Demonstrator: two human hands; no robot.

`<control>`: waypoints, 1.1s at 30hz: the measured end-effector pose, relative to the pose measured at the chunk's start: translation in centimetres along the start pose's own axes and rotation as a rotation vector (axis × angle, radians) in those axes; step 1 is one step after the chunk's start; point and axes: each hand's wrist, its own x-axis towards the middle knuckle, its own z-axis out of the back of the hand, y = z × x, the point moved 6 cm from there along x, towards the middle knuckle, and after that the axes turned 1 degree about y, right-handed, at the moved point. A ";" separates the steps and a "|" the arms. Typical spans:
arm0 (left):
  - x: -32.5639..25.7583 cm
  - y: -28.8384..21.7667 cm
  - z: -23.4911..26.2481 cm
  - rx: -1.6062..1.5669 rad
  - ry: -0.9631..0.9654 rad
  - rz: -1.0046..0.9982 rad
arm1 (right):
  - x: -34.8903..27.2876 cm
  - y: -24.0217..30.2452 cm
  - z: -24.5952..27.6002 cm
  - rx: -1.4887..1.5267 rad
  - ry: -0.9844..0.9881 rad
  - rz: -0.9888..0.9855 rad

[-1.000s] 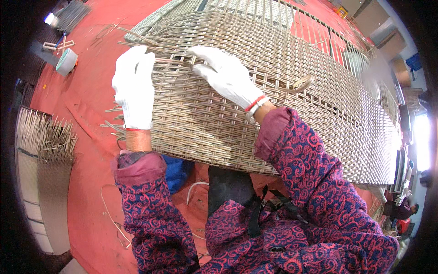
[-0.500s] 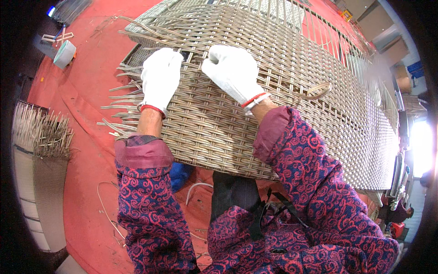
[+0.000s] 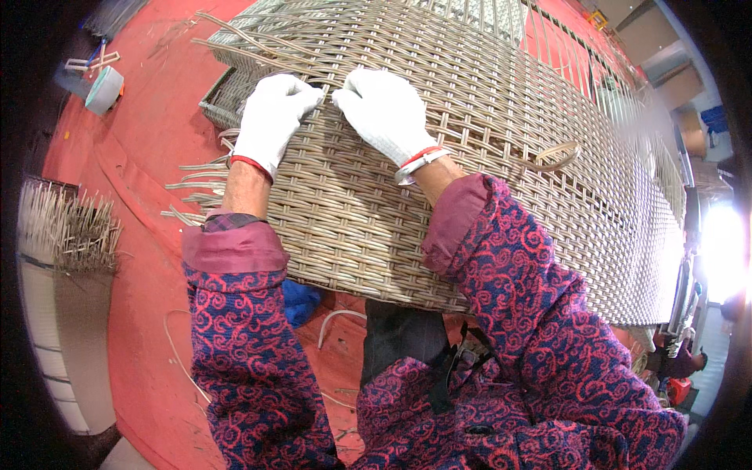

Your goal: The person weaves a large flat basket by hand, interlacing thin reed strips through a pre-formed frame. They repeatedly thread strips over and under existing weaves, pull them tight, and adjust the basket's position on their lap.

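A brown-grey woven wicker panel [image 3: 368,235] spreads in front of me, with loose strand ends [image 3: 196,184] sticking out along its left edge. My left hand [image 3: 274,117], in a white knit glove, is closed at that edge, thumb and fingers pinched together over the weave. Close beside it, my right hand [image 3: 384,110], gloved the same way, is closed with its fingertips on the strands. A small dark gap shows between the two hands. What lies inside the fingers is hidden, though wicker strands run under both. A looped strand [image 3: 552,157] stands up from the panel farther right.
Red sheeting [image 3: 149,329] covers the floor. A stack of panels with upright cut strands [image 3: 70,227] stands at the left. A pale green bucket [image 3: 104,90] is at the far left. Another woven piece [image 3: 227,98] lies beneath the panel. A person [image 3: 685,360] is at the far right.
Both hands have shifted slightly up and left along the weave, and the left thumb now points toward the right hand. Long strands at the upper left lie a little differently.
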 end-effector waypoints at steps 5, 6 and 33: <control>-1.2 -3.2 1.3 0.260 -0.489 -0.121 | -1.1 -0.1 0.2 0.136 -0.036 0.044; -1.6 -3.1 1.8 0.273 -0.566 -0.082 | -1.8 0.1 0.9 0.221 -0.124 0.130; 1.8 6.9 32.4 -0.601 -0.528 -0.048 | -16.4 -2.8 7.7 0.151 -0.060 0.390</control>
